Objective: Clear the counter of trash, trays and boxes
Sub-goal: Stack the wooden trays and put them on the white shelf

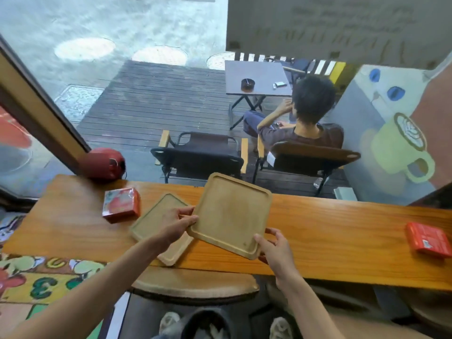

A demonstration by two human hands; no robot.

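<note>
Both hands pinch the square tray (230,214), tilted above the counter (318,236): left hand (177,225) on its left edge, right hand (274,248) at its near corner. A 2nd tray (151,218) lies flat beneath the left hand.

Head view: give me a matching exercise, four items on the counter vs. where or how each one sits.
Items:
1. square wooden tray
2. second wooden tray
3. red box with floral wrap
4. plain red box

States:
A. far right end of the counter, untouched
B. held tilted by the left hand and right hand
C. flat on the counter, partly under the left hand, near corner over the edge
D. on the counter's left part, beside the flat tray

Pairs: 1-B, 2-C, 3-D, 4-A
</note>
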